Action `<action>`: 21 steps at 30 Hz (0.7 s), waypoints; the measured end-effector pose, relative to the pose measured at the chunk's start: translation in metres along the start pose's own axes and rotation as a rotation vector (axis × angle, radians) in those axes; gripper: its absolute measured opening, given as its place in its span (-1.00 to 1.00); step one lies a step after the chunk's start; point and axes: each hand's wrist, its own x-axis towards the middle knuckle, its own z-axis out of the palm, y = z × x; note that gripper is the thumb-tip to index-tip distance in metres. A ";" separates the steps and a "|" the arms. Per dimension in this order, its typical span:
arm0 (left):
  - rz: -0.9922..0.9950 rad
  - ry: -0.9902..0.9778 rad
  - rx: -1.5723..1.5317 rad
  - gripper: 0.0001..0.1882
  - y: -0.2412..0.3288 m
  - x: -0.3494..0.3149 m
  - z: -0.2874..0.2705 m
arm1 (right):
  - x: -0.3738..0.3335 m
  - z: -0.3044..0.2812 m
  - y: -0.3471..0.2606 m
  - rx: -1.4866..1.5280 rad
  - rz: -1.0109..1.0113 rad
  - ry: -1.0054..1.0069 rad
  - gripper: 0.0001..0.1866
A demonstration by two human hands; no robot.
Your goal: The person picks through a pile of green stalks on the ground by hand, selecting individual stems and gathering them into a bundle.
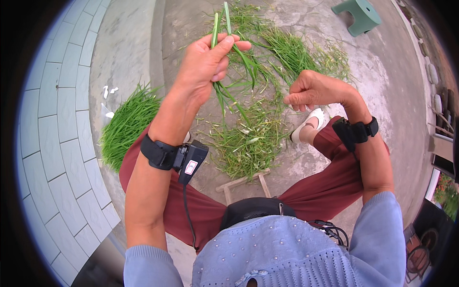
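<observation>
My left hand [203, 62] is raised, thumb and fingers pinched round a few garlic chive stalks [244, 61]. Their pale ends point away from me, and the green leaves hang down past the palm. To the right, my right hand [315, 90] is held in the air with curled fingers, the thumb close to the forefinger. Whether it pinches anything small is hidden. Below and between the hands, a heap of loose trimmings [251, 141] is spread on the ground. Beyond my right hand lies a pile of long green chives [291, 50].
A thick bunch of chives [129, 126] lies by my left leg, near white scraps [109, 93]. Grey tiles [55, 129] cover the far left. A green plastic stool [358, 16] stands at the upper right. A wooden frame [243, 182] shows between my knees.
</observation>
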 end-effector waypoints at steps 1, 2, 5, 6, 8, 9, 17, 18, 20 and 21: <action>0.002 0.008 0.009 -0.86 0.000 0.000 0.000 | 0.001 -0.001 -0.003 -0.013 -0.008 0.111 -0.68; 0.005 0.018 0.022 -0.84 0.000 0.000 0.001 | 0.002 0.000 -0.007 -0.039 -0.012 0.221 -0.66; 0.019 0.048 0.013 -0.87 -0.001 0.000 0.003 | 0.007 0.013 -0.017 0.156 -0.092 0.185 -0.69; 0.024 0.055 0.002 -0.88 -0.002 0.000 0.005 | 0.010 0.020 -0.019 0.223 -0.117 0.179 -0.69; 0.031 0.046 -0.005 -0.85 -0.004 0.001 0.007 | 0.021 0.037 -0.023 0.358 -0.117 0.173 -0.67; 0.035 0.054 -0.009 -0.83 -0.005 0.001 0.009 | 0.025 0.046 -0.024 0.456 -0.112 0.203 -0.66; 0.104 0.085 -0.063 -0.83 -0.006 0.002 0.005 | 0.035 0.056 -0.027 0.803 -0.187 0.311 -0.79; 0.116 0.108 -0.069 -0.83 -0.006 0.003 0.005 | 0.034 0.055 -0.026 0.725 -0.196 0.304 -0.79; 0.110 0.101 -0.060 -0.86 -0.007 0.001 0.005 | 0.033 0.055 -0.023 0.580 -0.247 0.269 -0.79; 0.103 0.097 -0.054 -0.87 -0.008 0.001 0.005 | 0.032 0.056 -0.021 0.451 -0.202 0.204 -0.80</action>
